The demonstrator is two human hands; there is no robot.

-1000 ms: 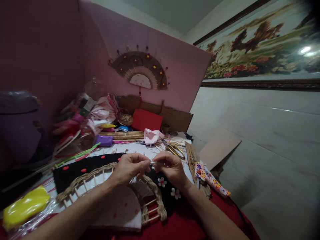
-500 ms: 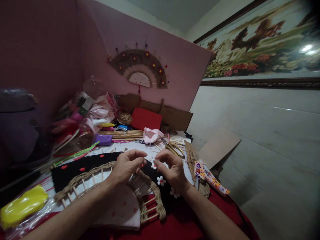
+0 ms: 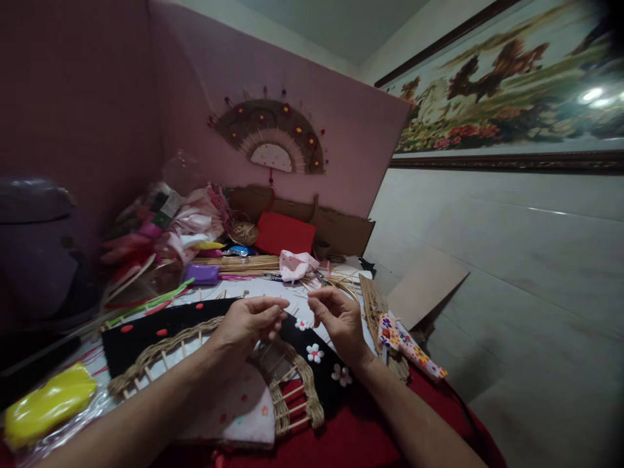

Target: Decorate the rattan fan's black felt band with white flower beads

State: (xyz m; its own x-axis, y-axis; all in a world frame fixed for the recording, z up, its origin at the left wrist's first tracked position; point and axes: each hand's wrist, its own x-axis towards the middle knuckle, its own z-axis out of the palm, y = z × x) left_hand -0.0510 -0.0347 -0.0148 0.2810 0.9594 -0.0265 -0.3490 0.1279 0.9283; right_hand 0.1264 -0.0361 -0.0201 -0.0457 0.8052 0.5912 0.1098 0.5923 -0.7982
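Above a fan-shaped craft piece, my left hand (image 3: 253,320) is pinched, thumb against fingertips. My right hand (image 3: 338,318) faces it across a small gap, its thumb and index finger also drawn together. Whatever either pinch holds is too small to make out. Below them lies the fan's black band (image 3: 141,348), with red dots on the left. White flowers with red centres, including one flower (image 3: 314,353) under my right hand, sit on its right side. Woven twine (image 3: 146,354) and thin sticks join the band to a white spotted half-round (image 3: 238,406), partly hidden by my left forearm.
A yellow clay packet (image 3: 51,403) lies front left, a purple packet (image 3: 202,273) farther back. Gold-handled scissors (image 3: 348,288) are partly hidden behind my right hand. A flower-patterned wrapped item (image 3: 414,351) rests at the right edge. Another fan (image 3: 273,130) hangs on the pink board.
My hands have drawn slightly apart, the right one moving a little right and clear of the upper white flower. The fan stays in place.
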